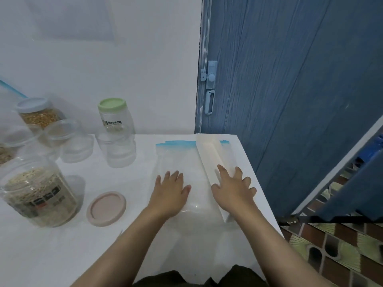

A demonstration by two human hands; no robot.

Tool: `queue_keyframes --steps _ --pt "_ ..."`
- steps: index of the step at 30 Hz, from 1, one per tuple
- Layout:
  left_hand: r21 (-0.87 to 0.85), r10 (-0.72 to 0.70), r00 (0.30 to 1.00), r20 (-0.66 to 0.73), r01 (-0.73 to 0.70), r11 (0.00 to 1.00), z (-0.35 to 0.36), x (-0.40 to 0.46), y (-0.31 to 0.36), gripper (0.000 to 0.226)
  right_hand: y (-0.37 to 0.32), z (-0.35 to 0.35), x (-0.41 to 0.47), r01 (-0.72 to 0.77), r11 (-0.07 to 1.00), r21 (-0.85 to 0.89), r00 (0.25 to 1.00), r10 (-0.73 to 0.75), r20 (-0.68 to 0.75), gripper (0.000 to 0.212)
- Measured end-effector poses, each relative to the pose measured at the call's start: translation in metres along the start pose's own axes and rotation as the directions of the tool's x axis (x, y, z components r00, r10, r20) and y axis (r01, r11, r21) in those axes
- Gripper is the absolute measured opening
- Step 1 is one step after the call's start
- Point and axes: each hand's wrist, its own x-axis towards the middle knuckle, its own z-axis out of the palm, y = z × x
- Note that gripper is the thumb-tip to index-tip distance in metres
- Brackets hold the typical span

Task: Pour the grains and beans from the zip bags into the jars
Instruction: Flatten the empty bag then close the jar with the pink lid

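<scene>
Far left: a jar point(39, 195) part-filled with pale grain is seen on the white table point(62, 255), uncapped; a pink lid point(106, 208) is laid flat just beside it. Behind it, a blue-lidded jar point(38, 113) of golden grain, then two empty open jars point(69, 139) point(118, 149) and a green-lidded jar point(114, 114) near the wall point(124, 59)

Centre: a flattened, empty-looking zip bag point(176, 158) is laid on the table, blue seal strip at the far edge. The left hand point(172, 193) is pressed flat on it, fingers straight and spread, nothing grasped

Right of that: a long white paper strip point(209, 154) is laid across the bag. The right hand point(234, 189) is rested on it, fingers splayed and released, no grip

Far right: blue door point(290, 79), patterned floor tiles point(331, 245) below
</scene>
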Motion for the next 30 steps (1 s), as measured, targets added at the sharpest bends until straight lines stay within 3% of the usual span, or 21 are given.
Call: queue_keyframes --steps 8,14,17,21,24,27,30 --pt "-0.072 0.059 0.998 0.015 -0.058 0.996 0.029 -0.010 -0.013 0.058 0.017 0.021 0.000 0.039 0.999 -0.020 0.996 -0.040 -0.079 0.059" --pt "-0.094 0.061 0.998 -0.026 -0.063 0.994 0.035 -0.008 -0.015 0.057 0.018 0.023 0.000 0.065 0.996 -0.065 0.995 -0.069 -0.070 0.058" --pt "-0.187 0.063 0.997 -0.049 -0.071 0.980 0.033 -0.009 -0.016 0.055 0.017 0.015 -0.004 0.100 0.991 -0.093 0.993 -0.105 -0.048 0.059" --pt "-0.370 0.016 0.978 -0.209 -0.094 0.924 0.013 -0.021 -0.019 0.051 0.010 0.008 -0.014 0.231 0.971 -0.055 0.961 -0.237 -0.145 0.057" --pt "-0.403 -0.034 0.934 -0.357 -0.121 0.907 -0.019 -0.040 -0.025 0.045 -0.013 0.003 -0.029 0.369 0.908 0.198 0.925 -0.340 -0.167 0.049" --pt "-0.423 -0.111 0.859 -0.499 -0.130 0.897 -0.056 -0.067 -0.040 0.041 -0.051 -0.003 -0.045 0.439 0.829 0.348 0.898 -0.423 -0.123 0.042" --pt "-0.415 -0.188 0.783 -0.592 -0.097 0.905 -0.088 -0.095 -0.069 0.037 -0.094 0.005 -0.051 0.506 0.788 0.350 0.846 -0.533 -0.023 0.040"
